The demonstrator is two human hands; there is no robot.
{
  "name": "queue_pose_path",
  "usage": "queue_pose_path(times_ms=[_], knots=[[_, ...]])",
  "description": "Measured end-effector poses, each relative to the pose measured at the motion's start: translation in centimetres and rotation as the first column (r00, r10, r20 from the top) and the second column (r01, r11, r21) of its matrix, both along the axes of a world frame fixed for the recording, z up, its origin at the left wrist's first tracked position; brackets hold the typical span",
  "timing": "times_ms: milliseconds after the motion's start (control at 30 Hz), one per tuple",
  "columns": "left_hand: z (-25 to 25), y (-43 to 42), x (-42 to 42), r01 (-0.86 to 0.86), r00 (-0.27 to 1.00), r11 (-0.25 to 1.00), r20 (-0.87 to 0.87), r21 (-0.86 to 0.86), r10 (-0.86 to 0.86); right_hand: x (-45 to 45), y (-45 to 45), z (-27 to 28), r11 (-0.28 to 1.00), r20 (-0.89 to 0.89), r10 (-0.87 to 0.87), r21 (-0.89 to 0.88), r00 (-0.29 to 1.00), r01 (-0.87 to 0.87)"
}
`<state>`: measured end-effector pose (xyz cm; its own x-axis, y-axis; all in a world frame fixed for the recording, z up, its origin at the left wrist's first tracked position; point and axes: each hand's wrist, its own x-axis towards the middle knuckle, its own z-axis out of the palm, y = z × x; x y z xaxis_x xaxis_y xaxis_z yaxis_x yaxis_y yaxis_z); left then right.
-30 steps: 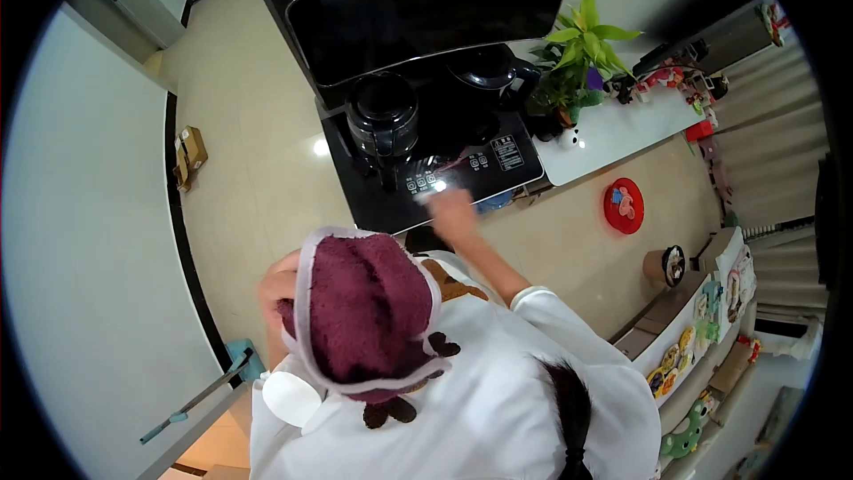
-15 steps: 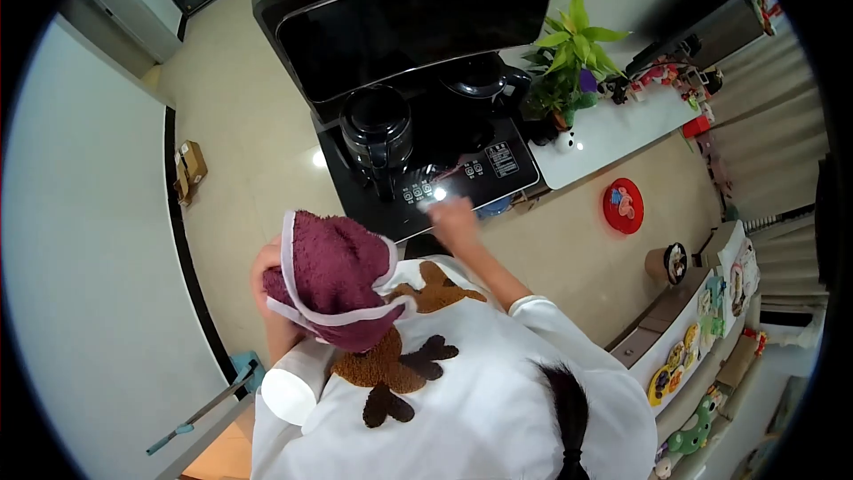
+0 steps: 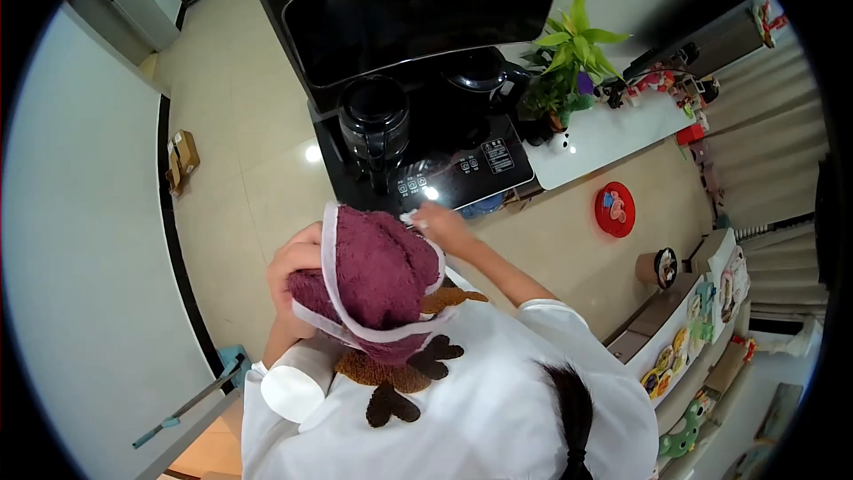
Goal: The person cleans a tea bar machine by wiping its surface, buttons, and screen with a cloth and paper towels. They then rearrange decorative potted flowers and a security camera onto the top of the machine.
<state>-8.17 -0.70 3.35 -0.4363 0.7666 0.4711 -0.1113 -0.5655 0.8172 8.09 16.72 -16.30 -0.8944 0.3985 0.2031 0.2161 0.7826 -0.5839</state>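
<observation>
My left hand (image 3: 296,268) is closed around a bunched maroon plush towel (image 3: 378,267) with pale edging, held in front of my chest. Some of its fingers are hidden behind the folds. Just right of the towel, my right hand (image 3: 442,227) is pinched, with a small white bit of something (image 3: 408,218) at its fingertips; I cannot make out what it is. Beyond the hands stands a black tea bar machine (image 3: 435,182) with a touch panel on its top. A glass kettle (image 3: 373,120) sits on its left side, and a dark pot (image 3: 475,71) on its right.
Right of the machine are a leafy plant (image 3: 573,44) and a white cabinet (image 3: 613,138). On the floor lie a red basin (image 3: 615,210) and a cardboard box (image 3: 183,160). A bin (image 3: 656,268) stands at right, and a mop handle (image 3: 191,402) leans at lower left.
My right hand has drawn back from the machine's front edge, leftward and nearer the towel. My left hand has shifted the towel to the right. The view has moved slightly.
</observation>
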Motion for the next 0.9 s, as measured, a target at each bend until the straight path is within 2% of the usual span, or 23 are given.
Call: queue_pose_path(times_ms=[33, 67, 100, 167, 200, 233, 267, 300, 333, 367, 400, 433, 467, 533, 567, 633, 667, 733, 767, 833, 867, 900], knots=[[-0.1, -0.4, 0.3, -0.024, 0.997, 0.998, 0.073, -0.062, 0.029, 1.1, 1.0, 0.6, 0.997, 0.076, 0.023, -0.075, 0.997, -0.017], [-0.5, -1.0, 0.3, -0.064, 0.985, 0.98, 0.145, -0.188, 0.092, 2.0, 2.9, 0.5, 0.998, -0.004, -0.05, -0.032, 0.999, 0.049], [-1.1, -1.3, 0.2, -0.068, 0.985, 0.979, 0.144, -0.19, 0.096, 2.6, 5.1, 0.5, 0.993, -0.089, -0.121, 0.005, 0.989, 0.122], [-2.1, -1.4, -0.3, -0.188, 0.974, 0.981, 0.119, -0.039, 0.191, 3.4, 8.4, 2.7, 0.868, -0.122, -0.496, -0.057, 0.86, 0.493], [-1.9, -1.9, -0.3, -0.27, 0.944, 0.95, 0.151, -0.154, 0.293, 3.7, 10.6, 2.2, 0.764, -0.169, -0.639, -0.026, 0.751, 0.644], [-1.7, -1.9, -0.3, -0.269, 0.944, 0.951, 0.151, -0.154, 0.292, 4.0, 12.7, 1.8, 0.696, -0.26, -0.689, 0.024, 0.677, 0.718], [-1.7, -1.9, -0.4, -0.298, 0.952, 0.929, 0.008, -0.218, 0.307, 4.1, 14.4, 1.3, 0.597, -0.206, -0.768, 0.117, 0.607, 0.794], [-1.5, -1.9, -0.4, -0.333, 0.942, 0.902, -0.134, -0.276, 0.307, 4.2, 16.0, 0.0, 0.567, -0.195, -0.784, 0.16, 0.589, 0.808], [1.0, -1.2, 0.8, -0.417, 0.903, 0.843, -0.263, -0.34, 0.34, 3.7, 16.5, -1.3, 0.525, -0.204, -0.81, 0.164, 0.549, 0.835], [0.8, -1.2, 1.0, -0.42, 0.902, 0.841, -0.261, -0.341, 0.344, 2.7, 16.3, -2.1, 0.485, -0.213, -0.832, 0.167, 0.512, 0.858], [0.3, -1.4, 1.3, -0.226, 0.974, 0.927, -0.042, -0.301, 0.224, 1.7, 15.3, -1.9, 0.514, -0.146, -0.81, 0.287, 0.567, 0.808], [-0.2, -1.6, 1.4, -0.035, 0.983, 0.976, 0.17, -0.215, 0.073, 0.3, 14.4, -1.8, 0.575, -0.142, -0.761, 0.302, 0.632, 0.76], [-1.0, -1.8, 1.1, -0.037, 0.982, 0.975, 0.173, -0.22, 0.077, -0.6, 13.1, -1.8, 0.655, -0.119, -0.679, 0.346, 0.724, 0.672], [-2.5, -2.3, 0.0, -0.075, 0.995, 0.982, -0.082, -0.175, 0.061, -2.1, 10.5, -0.9, 0.783, -0.085, -0.522, 0.347, 0.848, 0.517], [-2.7, -2.3, -0.3, -0.106, 0.989, 0.98, -0.115, -0.166, 0.088, -2.5, 9.0, -0.3, 0.829, -0.051, -0.429, 0.375, 0.902, 0.415], [-2.8, -2.4, -0.7, -0.17, 0.985, 0.97, -0.064, -0.175, 0.161, -3.2, 5.5, 0.3, 0.919, 0.038, -0.262, 0.315, 0.964, 0.237], [-2.7, -2.4, -0.9, -0.195, 0.981, 0.963, -0.031, -0.185, 0.193, -3.3, 3.6, -0.5, 0.939, 0.025, -0.159, 0.312, 0.987, 0.144], [-2.5, -3.2, -1.0, -0.225, 0.971, 0.956, 0.044, -0.19, 0.237, -3.5, -1.1, 1.9, 0.999, 0.057, -0.046, -0.003, 0.997, 0.046], [-2.3, -3.6, -1.2, -0.234, 0.965, 0.955, 0.08, -0.183, 0.251, -3.3, -2.3, 2.8, 0.994, 0.04, 0.07, -0.092, 0.997, -0.066], [-1.8, -4.6, -1.4, -0.219, 0.955, 0.965, 0.173, -0.145, 0.242, -2.5, -1.0, 0.8, 0.955, 0.116, 0.226, 0.17, 0.967, -0.244], [-1.7, -5.2, -1.4, -0.206, 0.949, 0.972, 0.22, -0.117, 0.228, -2.1, -0.2, 2.0, 0.974, 0.126, 0.095, 0.191, 0.987, -0.119], [-1.5, -5.7, -1.4, -0.197, 0.943, 0.976, 0.254, -0.091, 0.214, -1.2, 1.5, 0.4, 0.974, 0.025, 0.001, 0.228, 1.0, -0.007]])
